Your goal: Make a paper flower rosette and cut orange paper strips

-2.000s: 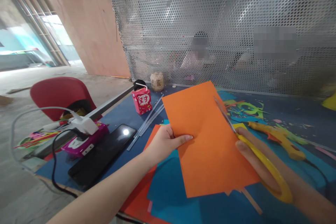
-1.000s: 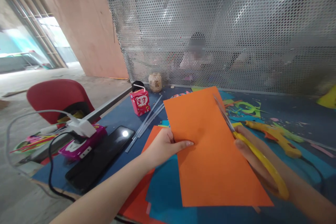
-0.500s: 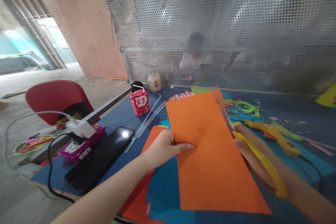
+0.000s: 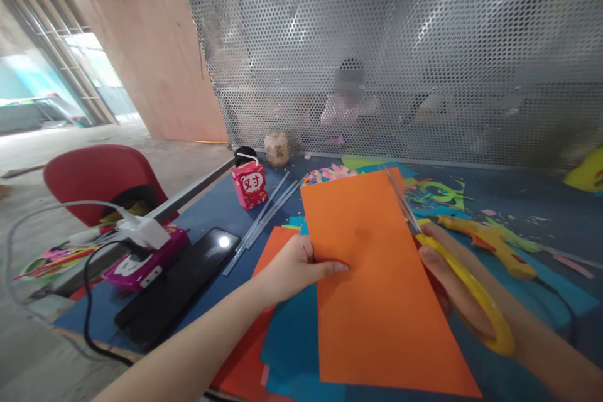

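An orange sheet of paper (image 4: 377,301) is held up over the table, pinched at its left edge by my left hand (image 4: 299,270), thumb on top and the other fingers behind it. My right hand (image 4: 452,270) grips yellow-handled scissors (image 4: 471,289), whose blades lie along the upper right edge of the sheet. Part of the right fingers is hidden behind the paper and the handle. Under the sheet are blue paper (image 4: 292,345) and red-orange paper (image 4: 245,352).
Right of the scissors lies a yellow glue gun (image 4: 490,242) with green paper scraps (image 4: 438,195) behind. On the left are a phone (image 4: 183,282), a purple power strip (image 4: 146,257), clear glue sticks (image 4: 264,220) and a red drink carton (image 4: 249,184). A perforated metal screen (image 4: 292,44) stands behind.
The top edge of the orange sheet has dipped slightly, showing more of the pink paper pieces behind it. Both hands keep their hold, and the scissors stay at the right edge.
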The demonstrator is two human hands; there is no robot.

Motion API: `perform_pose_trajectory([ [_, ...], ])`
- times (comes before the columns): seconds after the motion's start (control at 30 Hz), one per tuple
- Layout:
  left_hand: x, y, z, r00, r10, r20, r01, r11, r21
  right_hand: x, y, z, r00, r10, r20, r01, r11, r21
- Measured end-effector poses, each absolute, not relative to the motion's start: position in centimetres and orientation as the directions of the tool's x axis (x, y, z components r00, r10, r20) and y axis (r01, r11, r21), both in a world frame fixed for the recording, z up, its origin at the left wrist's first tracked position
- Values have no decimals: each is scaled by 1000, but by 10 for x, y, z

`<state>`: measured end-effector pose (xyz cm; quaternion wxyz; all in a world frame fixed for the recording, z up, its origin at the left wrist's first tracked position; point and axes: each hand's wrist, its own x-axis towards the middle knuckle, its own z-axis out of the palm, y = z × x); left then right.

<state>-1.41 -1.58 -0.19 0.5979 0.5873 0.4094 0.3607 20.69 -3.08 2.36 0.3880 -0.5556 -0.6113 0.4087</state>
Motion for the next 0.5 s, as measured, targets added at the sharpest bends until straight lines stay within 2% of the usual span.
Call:
perform_pose_trajectory([
  [0.1,-14,-16,-1,399,914,-74,57,55,997,206,-30,24,-133,991,-19,349,29,-937],
  [0.27,-15,-17,3,433,899,-61,82,29,996,211,-26,18,-141,988,67,361,115,-926],
  [0.4,-15,-17,3,446,893,-64,93,25,995,217,-23,13,-210,977,28,386,109,-916],
  [0.5,-16,-15,0,429,899,-89,106,48,993,214,-23,15,-191,982,-2,345,65,-936],
])
